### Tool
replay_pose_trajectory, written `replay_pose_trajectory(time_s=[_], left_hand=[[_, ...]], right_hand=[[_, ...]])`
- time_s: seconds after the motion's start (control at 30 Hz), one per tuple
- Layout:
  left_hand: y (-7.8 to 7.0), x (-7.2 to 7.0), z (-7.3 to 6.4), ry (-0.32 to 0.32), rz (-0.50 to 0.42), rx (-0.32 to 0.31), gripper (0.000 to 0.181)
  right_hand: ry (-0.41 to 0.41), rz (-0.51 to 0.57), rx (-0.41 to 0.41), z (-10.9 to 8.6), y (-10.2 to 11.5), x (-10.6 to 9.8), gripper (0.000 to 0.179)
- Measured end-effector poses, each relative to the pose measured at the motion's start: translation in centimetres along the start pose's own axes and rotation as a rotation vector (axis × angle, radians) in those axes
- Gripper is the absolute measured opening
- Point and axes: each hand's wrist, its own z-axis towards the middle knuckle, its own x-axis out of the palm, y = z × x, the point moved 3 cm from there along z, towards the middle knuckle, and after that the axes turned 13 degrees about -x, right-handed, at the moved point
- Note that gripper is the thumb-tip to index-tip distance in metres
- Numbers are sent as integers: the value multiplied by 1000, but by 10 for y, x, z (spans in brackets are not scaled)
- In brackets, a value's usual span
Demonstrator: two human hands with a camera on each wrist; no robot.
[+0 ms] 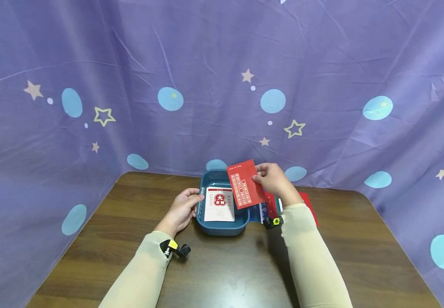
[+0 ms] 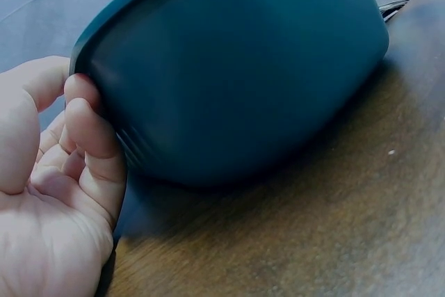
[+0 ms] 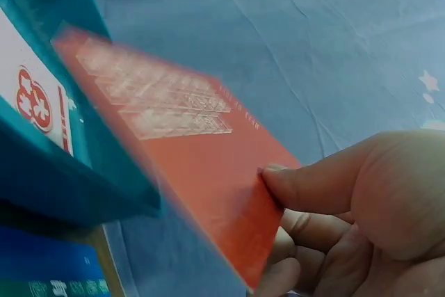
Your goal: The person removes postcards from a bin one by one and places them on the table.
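Note:
A dark teal plastic bin stands on the table, and my left hand grips its left rim between thumb and fingers. In the left wrist view the thumb and fingertips pinch the edge of the bin. Inside the bin lies a white card with a red emblem and the words GOOD LUCK. My right hand pinches a red card with white printed characters by its right edge, tilted above the bin's right side. The right wrist view shows the thumb on the near face of the red card.
To the right of the bin, partly under the right forearm, lie several red and blue cards or booklets. The brown wooden table meets a purple curtain with stars and blue dots at its back and sides.

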Motion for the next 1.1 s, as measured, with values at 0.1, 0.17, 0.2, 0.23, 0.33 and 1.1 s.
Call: replay_pose_trajectory(time_s=[0.1,0.17,0.2,0.23,0.33,1.1], left_hand=[[-2,-2,-1,0,2,-5,31],[-1,-1,-1,5,7,-10,31],[-1,-1,-2,5,7,-11,30],[-1,-1,-2,3,7,-11,30],[-2,-1,-2,-2,3,-9,28],[-1,0,-1,-6,3,-12,23]], right_hand=[[-32,7,-6,-5,-6,-8,24],[-41,9,7,-9,-12,-13,22],[-39,4,9,-11,-14,-16,22],[-37,2,10,-13,-16,-18,22],[-38,-27,20,-19,-19,-28,22],[-142,-269,282,-77,-95,-126,28]])
